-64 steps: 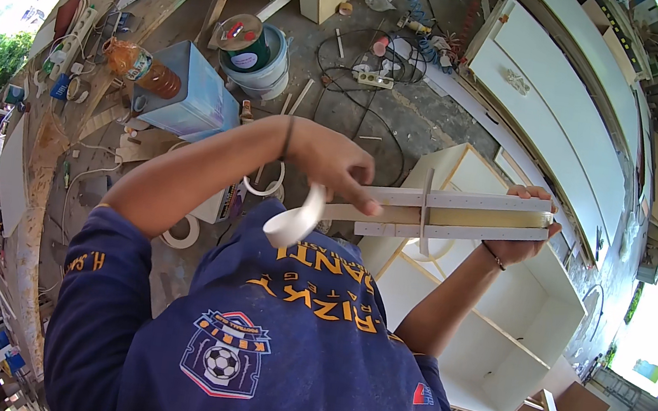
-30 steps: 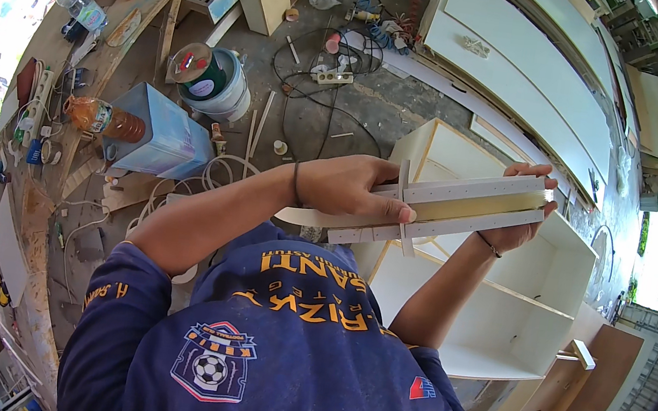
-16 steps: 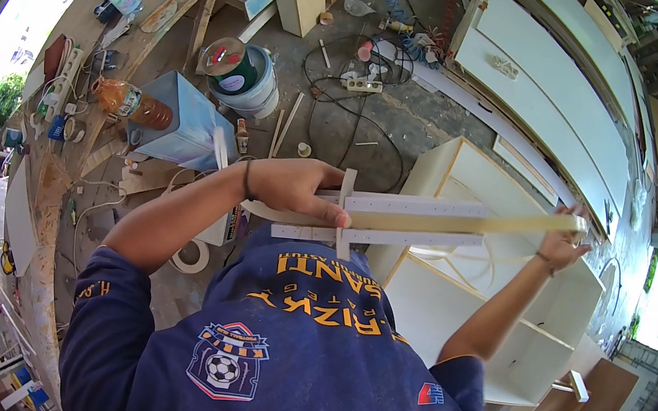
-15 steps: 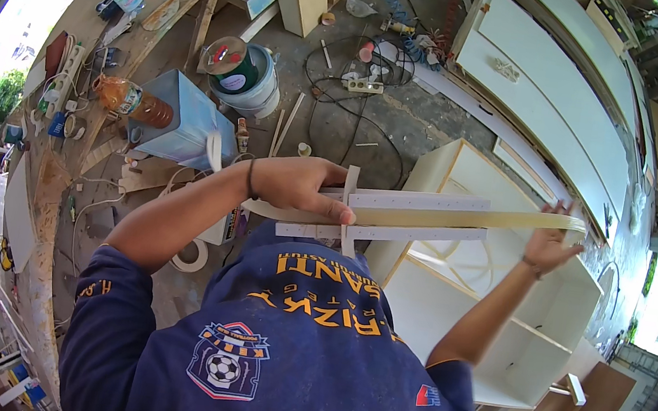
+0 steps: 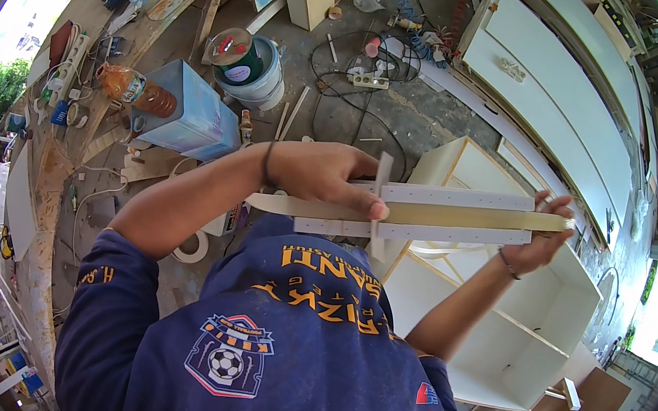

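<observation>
The right hand (image 5: 538, 243), splayed open a moment ago, now curls its grip around the pale strip (image 5: 468, 218) beyond the ends of the white rails (image 5: 463, 197), while the left hand (image 5: 329, 174) clasps both beside the crosspiece (image 5: 384, 174), seemingly steadying the work.

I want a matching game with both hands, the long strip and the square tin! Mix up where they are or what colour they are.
Things:
1. left hand
2. right hand
3. long strip
4. square tin

Places and colours:
a. light blue
b. at the right-hand end of the long strip
c. running between two white rails
d. at the thin crosspiece

Right pairs: 1-d, 2-b, 3-c, 4-a
</observation>
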### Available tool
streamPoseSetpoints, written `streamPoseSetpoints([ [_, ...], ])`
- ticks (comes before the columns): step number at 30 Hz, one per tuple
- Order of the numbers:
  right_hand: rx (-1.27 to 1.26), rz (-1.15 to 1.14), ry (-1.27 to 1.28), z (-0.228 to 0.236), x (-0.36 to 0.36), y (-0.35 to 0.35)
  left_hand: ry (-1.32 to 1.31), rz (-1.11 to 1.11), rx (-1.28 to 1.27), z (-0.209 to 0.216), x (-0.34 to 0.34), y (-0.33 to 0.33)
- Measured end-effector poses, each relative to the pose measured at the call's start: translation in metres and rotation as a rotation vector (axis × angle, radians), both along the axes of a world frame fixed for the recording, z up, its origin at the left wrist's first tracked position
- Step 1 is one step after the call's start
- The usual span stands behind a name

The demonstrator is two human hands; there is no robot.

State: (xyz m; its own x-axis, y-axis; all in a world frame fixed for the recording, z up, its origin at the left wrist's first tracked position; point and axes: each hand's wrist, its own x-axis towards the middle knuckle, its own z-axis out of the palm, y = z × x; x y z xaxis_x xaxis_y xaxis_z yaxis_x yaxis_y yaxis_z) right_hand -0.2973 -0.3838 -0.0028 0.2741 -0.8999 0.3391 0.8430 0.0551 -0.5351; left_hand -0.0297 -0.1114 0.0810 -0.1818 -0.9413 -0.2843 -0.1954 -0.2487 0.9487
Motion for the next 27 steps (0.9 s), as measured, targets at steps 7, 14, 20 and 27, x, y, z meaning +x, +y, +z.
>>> streamPoseSetpoints([
  [7,-0.015,-0.297,0.217,-0.047,-0.154,-0.181,0.055,0.076,0.241,-0.014,0.061,0.063],
  [14,0.274,0.378,0.202,-0.064,0.027,0.036,0.042,0.14,0.221,-0.027,0.034,0.045],
  [20,0.298,0.375,-0.185,-0.041,0.058,0.09,0.002,0.095,0.202,-0.027,0.011,0.013],
  [27,0.068,0.236,-0.129,-0.049,0.021,0.022,0.106,0.08,0.229,-0.015,0.013,0.021],
])
